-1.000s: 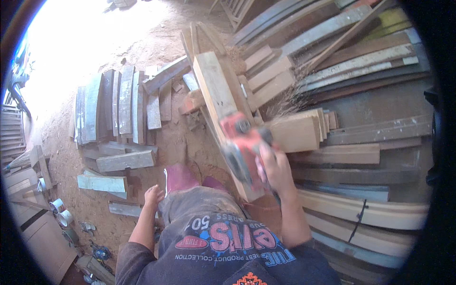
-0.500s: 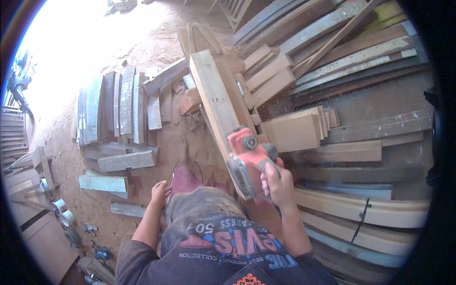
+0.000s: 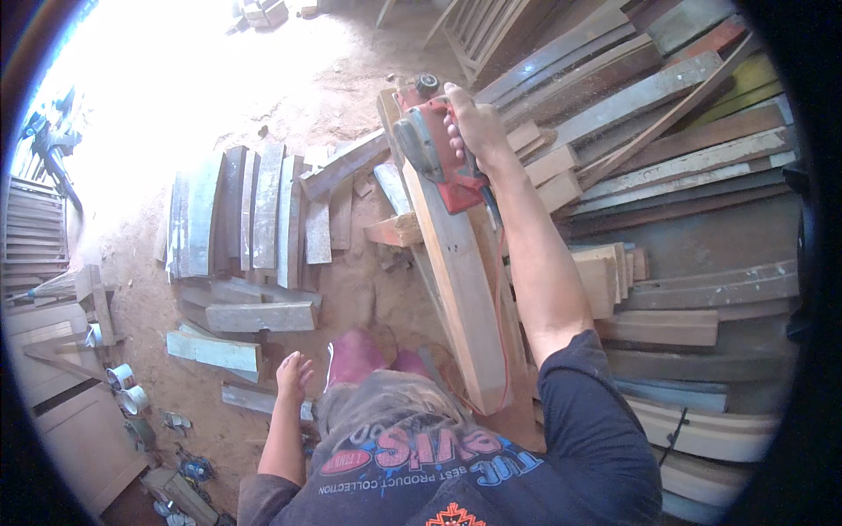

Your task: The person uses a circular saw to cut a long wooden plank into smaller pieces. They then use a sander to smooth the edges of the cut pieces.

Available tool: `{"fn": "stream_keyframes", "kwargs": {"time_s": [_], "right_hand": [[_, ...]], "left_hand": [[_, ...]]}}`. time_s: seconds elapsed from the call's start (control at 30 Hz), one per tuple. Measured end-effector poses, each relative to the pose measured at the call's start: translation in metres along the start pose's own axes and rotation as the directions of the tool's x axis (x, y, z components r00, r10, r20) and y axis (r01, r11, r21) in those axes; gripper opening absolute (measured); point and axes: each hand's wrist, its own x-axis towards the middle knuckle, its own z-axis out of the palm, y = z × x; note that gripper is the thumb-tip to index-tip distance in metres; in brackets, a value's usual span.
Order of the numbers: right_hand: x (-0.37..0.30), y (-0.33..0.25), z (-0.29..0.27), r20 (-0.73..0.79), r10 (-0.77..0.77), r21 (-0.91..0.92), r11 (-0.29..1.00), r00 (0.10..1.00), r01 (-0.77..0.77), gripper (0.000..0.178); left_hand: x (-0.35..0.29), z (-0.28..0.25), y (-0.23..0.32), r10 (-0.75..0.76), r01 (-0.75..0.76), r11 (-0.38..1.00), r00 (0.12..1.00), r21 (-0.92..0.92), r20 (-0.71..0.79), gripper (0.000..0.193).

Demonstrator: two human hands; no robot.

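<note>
My right hand (image 3: 476,131) is wrapped round the handle of a red and grey electric hand planer (image 3: 452,195). The planer rests on the far part of a long squared timber beam (image 3: 458,285), with my right arm stretched out over the beam's right side. From the tool's rear a cord (image 3: 501,302) trails back along the wood toward me. Beside my left thigh hangs my left hand (image 3: 295,377), its fingers loosely bent and apart, with nothing in it. The planer's sole is hidden against the beam.
Stacked boards (image 3: 680,184) fill the right side. Short timber offcuts (image 3: 254,219) lie in rows on the sandy ground (image 3: 338,302) to the left. A wooden block (image 3: 395,231) juts out beside the beam. White cups (image 3: 134,401) and a wooden panel (image 3: 88,451) are at the lower left.
My right hand has pushed the planer away from me, from the beam's near end to its far part. My right arm is now extended. The left hand still hangs at my side.
</note>
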Motion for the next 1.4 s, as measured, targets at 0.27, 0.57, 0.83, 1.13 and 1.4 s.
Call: {"fn": "stream_keyframes", "kwargs": {"time_s": [0.27, 0.57, 0.83, 1.13, 1.4], "right_hand": [[-0.145, 0.042, -0.040, -0.011, 0.085, 0.005, 0.996, 0.996, -0.085, 0.052], [-0.421, 0.128, -0.131, -0.151, 0.264, 0.060, 0.964, 0.953, -0.258, 0.057], [-0.606, 0.189, -0.187, -0.456, 0.381, 0.224, 0.924, 0.804, -0.310, 0.056], [-0.654, 0.252, -0.194, -0.535, 0.461, 0.266, 0.887, 0.708, -0.377, 0.052], [-0.635, 0.272, -0.195, -0.396, 0.407, 0.176, 0.913, 0.823, -0.367, 0.051]], "left_hand": [[-0.002, 0.032, -0.009, 0.007, -0.020, 0.987, 0.996, 0.159, 0.085, 0.048], [-0.082, 0.174, -0.052, 0.056, -0.508, 0.716, 0.725, 0.479, 0.686, 0.069], [-0.184, 0.243, -0.154, 0.087, -0.817, 0.527, 0.328, 0.236, 0.941, 0.148], [-0.202, 0.242, -0.150, 0.204, -0.746, 0.584, 0.517, 0.320, 0.832, 0.116], [-0.206, 0.226, -0.100, -0.051, -0.370, 0.873, 0.580, 0.318, 0.813, 0.105]]}}
